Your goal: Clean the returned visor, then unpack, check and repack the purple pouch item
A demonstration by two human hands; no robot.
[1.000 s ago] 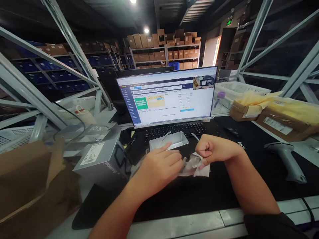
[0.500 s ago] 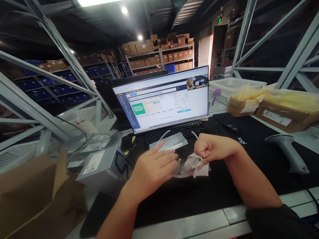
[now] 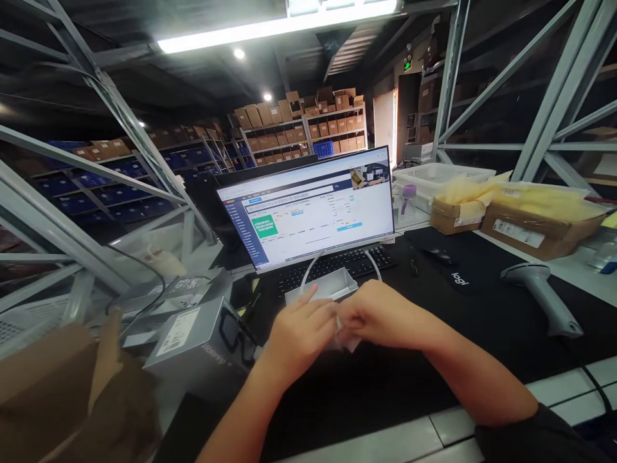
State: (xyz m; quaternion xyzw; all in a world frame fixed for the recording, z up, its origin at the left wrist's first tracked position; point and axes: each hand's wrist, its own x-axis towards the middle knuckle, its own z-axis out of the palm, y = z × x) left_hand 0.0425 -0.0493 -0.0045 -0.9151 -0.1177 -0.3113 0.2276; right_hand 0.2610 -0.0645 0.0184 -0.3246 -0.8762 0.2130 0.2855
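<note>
My left hand (image 3: 303,328) is closed around the left side of a pair of clear glasses (image 3: 308,273), its fingers pointing right. The pale, curved temples of the glasses stick out away from me, and the lenses are mostly hidden behind my hands. My right hand (image 3: 383,315) is closed on a small whitish cloth (image 3: 351,341), pressed up at the lens area beside my left fingertips. Just beyond my hands, between the temples, lies an open silver-grey box (image 3: 340,283).
A monitor (image 3: 313,215) stands behind a black keyboard (image 3: 337,258). Grey printed boxes (image 3: 202,347) and an open carton (image 3: 43,386) are at left. At right are a mouse (image 3: 438,256), a barcode scanner (image 3: 544,296) and cartons with yellow wrapping (image 3: 540,225).
My right hand has moved left with the cloth, closing up against my left hand. Both temples now show more fully, while the lens is more covered. The view has tilted up slightly.
</note>
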